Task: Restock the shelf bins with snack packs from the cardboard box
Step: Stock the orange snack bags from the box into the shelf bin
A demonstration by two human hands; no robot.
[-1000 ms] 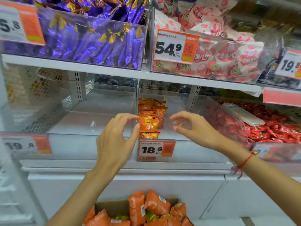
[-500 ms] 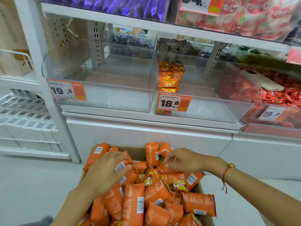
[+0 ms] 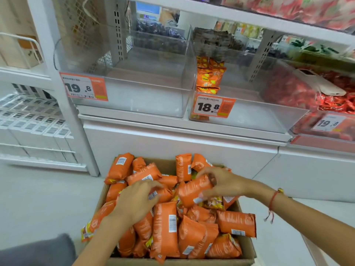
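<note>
A cardboard box on the floor is heaped with several orange snack packs. My left hand lies on the pile, fingers curled round one orange pack. My right hand grips the end of another orange pack, lifted slightly above the heap. Above, a clear shelf bin tagged 18.8 holds a short stack of the same orange packs along its left side.
A clear bin tagged 19.8 stands left of the 18.8 bin. A bin of red packs sits at right. White cabinet fronts run below the shelf. White boxes line a low shelf at left.
Both hands left the 18.8 bin and dropped to the box. Each has closed on an orange pack, and the right one has raised its pack a little.
</note>
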